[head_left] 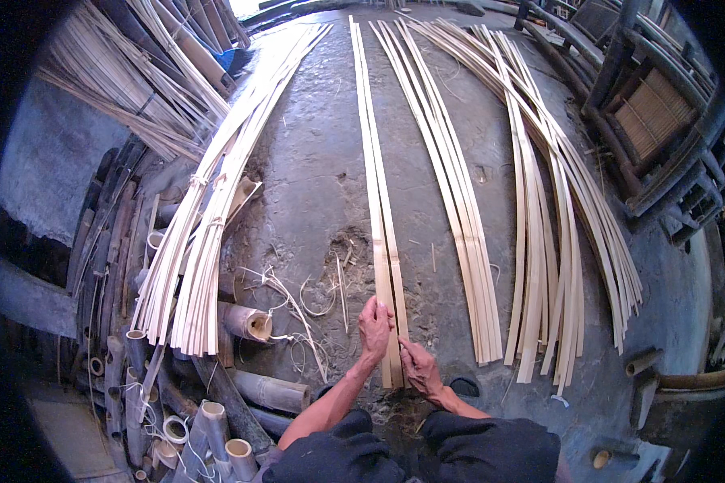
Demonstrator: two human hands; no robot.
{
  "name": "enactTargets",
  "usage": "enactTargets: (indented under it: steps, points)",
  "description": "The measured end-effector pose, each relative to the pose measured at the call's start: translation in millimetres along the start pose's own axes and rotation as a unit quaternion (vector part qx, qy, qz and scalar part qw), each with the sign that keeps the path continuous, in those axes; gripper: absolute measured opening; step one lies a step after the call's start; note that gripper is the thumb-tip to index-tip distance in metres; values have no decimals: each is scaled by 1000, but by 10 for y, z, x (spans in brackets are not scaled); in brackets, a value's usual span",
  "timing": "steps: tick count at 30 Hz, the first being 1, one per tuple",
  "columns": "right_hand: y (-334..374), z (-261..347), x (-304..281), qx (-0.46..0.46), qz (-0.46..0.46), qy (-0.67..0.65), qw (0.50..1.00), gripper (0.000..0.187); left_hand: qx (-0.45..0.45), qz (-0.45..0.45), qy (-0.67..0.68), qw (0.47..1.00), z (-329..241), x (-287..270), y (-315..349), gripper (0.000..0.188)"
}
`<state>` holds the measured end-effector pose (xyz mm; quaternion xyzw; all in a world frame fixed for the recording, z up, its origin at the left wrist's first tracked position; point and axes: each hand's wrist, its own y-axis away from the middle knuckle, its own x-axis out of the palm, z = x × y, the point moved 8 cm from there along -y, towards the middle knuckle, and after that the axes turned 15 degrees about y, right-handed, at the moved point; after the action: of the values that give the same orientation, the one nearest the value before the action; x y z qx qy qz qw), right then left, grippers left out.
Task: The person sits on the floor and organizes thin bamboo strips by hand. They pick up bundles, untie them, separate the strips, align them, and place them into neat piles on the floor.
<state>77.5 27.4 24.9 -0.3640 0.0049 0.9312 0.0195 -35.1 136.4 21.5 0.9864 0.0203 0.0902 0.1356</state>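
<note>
In the middle of the floor lie long, pale bamboo strips [376, 217] in two narrow rows, running away from me with a thin dark gap between them. My left hand [374, 328] is closed on the left row near its close end, thumb on top. Slightly nearer and to the right, my right hand [420, 366] has its fingers curled round the edge of the right row. The palms and most fingertips are hidden, so how many strips each hand grips cannot be made out.
Another group of strips [463, 217] lies to the right, and crossing bundles [552, 201] lie beyond it. Tied bundles [193, 282] rest at left on cut bamboo tubes [270, 390]. Loose shavings [290, 302] litter the concrete floor. A bamboo chair [652, 113] stands far right.
</note>
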Motion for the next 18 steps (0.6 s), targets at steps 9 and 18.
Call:
enactTargets:
  steps: [9,18]
  points:
    - [-188,-1042,-1093,108,-118,390,907,45,86,-18,-18,996,-111,-146,35,24]
    - [-169,-1046,-1024,10,-78,475,877,45,16,45,-12,999,56,372,2,25]
